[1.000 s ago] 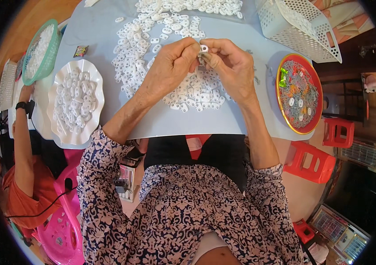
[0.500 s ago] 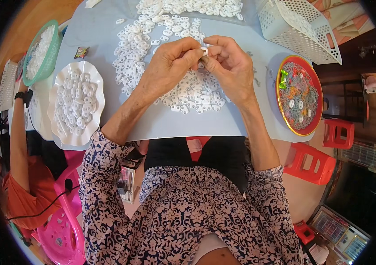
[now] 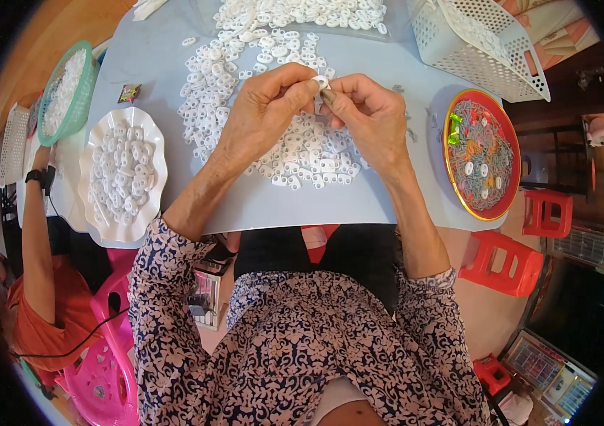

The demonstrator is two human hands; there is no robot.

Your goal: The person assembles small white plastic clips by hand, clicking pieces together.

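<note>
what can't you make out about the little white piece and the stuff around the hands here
Head view:
- small white piece: mostly hidden by left hand and right hand fingertips; shape unclear.
- white pieces under both hands: covered.
- red plate contents: too small to identify.
- white basket: cut off at top edge.

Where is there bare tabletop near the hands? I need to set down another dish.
Bare table runs along the near edge, below the pile of white pieces and between the white plate and the red plate. A smaller gap lies between the right hand and the red plate. The middle, under both hands, and the far edge are crowded.
</note>
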